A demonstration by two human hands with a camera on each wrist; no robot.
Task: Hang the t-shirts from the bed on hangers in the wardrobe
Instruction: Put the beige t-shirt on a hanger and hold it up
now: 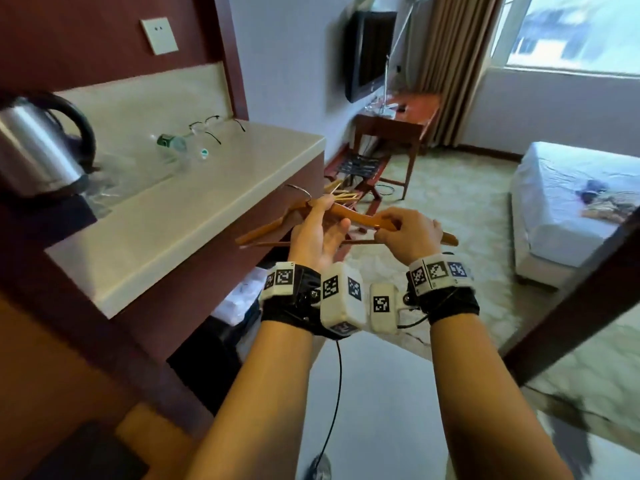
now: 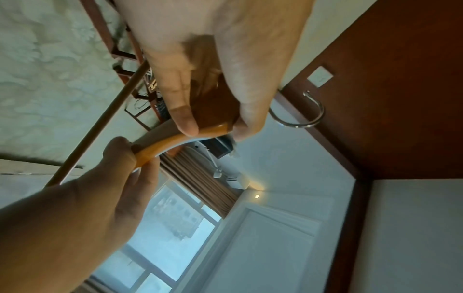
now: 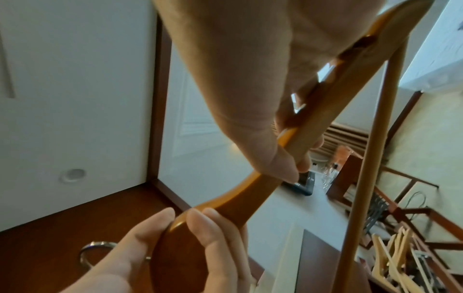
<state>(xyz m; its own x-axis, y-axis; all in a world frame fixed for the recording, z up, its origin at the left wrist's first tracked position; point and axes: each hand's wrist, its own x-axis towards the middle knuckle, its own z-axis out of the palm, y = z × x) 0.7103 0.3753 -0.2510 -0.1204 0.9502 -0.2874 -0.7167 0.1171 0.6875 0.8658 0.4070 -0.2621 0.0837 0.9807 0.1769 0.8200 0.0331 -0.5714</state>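
Both hands hold a wooden hanger [image 1: 363, 218] level at waist height. My left hand [image 1: 318, 233] grips its thick middle just below the metal hook [image 1: 298, 190]. My right hand [image 1: 408, 233] pinches the right arm of the hanger. In the left wrist view thumb and fingers close round the hanger [image 2: 150, 146], with the hook [image 2: 300, 113] behind. The right wrist view shows the same grip on the hanger [image 3: 240, 194]. A small heap of t-shirts [image 1: 599, 206] lies on the white bed [image 1: 554, 237], far right. No wardrobe rail shows in any view.
A pale counter [image 1: 194, 216] on my left carries a kettle [image 1: 38, 150], a bottle [image 1: 173, 147] and glasses [image 1: 207, 128]. Ahead, a luggage rack [image 1: 360, 168] holds spare hangers [image 3: 395, 253]. A dark wooden edge [image 1: 571, 299] crosses on the right. Carpeted floor lies between me and the bed.
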